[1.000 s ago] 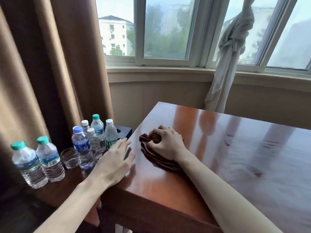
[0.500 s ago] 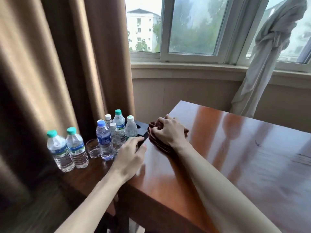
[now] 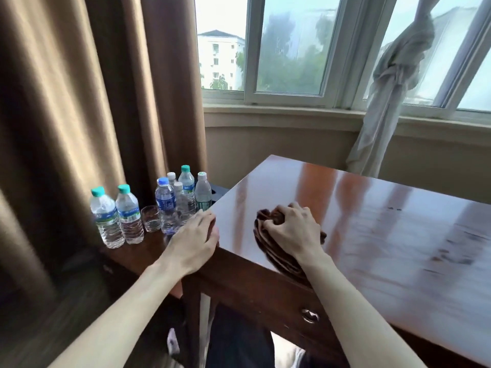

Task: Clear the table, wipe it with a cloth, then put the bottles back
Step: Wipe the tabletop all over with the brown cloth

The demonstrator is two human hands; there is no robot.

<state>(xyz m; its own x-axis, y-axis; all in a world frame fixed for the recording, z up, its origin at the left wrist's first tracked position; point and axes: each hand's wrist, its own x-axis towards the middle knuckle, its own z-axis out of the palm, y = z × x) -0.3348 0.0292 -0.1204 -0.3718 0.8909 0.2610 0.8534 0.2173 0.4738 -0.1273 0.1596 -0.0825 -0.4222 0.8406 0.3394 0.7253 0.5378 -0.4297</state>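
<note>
Right hand (image 3: pixel 291 232) fingers (image 3: pixel 268 224) curled, clenched on dark brown cloth (image 3: pixel 273 253), pressing it onto counter (image 3: pixel 385 235) near left front corner. Cloth bunched under palm, folds and ribbed layers showing at wrist side, small tuft poking out past knuckles and at right of hand. Left hand (image 3: pixel 195 240) fingers (image 3: pixel 206 219) straight, relaxed, holding nothing, laid flat over counter's left edge at the corner.

Counter top glossy reddish-brown wood, strong window reflections, faint smears and streaks toward right. Metal drawer pull (image 3: pixel 309 315) on front face below the cloth.

Bottles off the counter, on lower dark side table (image 3: pixel 138 252) to the left. Two clear water bottles (image 3: pixel 117 217) with green caps, side by side, nearest the curtain. Small empty glass (image 3: pixel 151 218) just right of them. Then tight cluster of five bottles (image 3: pixel 180 199): blue-cap blue-label one in front, white caps and one green cap behind, touching or nearly so. Dark box (image 3: pixel 216 192) partly hidden behind cluster, against counter edge.

Brown curtain (image 3: pixel 79 102) hanging full height at left behind bottles. Window (image 3: pixel 289 49) at back with white frame, trees and white building outside. Knotted white sheer curtain (image 3: pixel 390 83) at right of window, hanging to sill level and below. Beige wall under sill. Dark clothing visible under counter at bottom.
</note>
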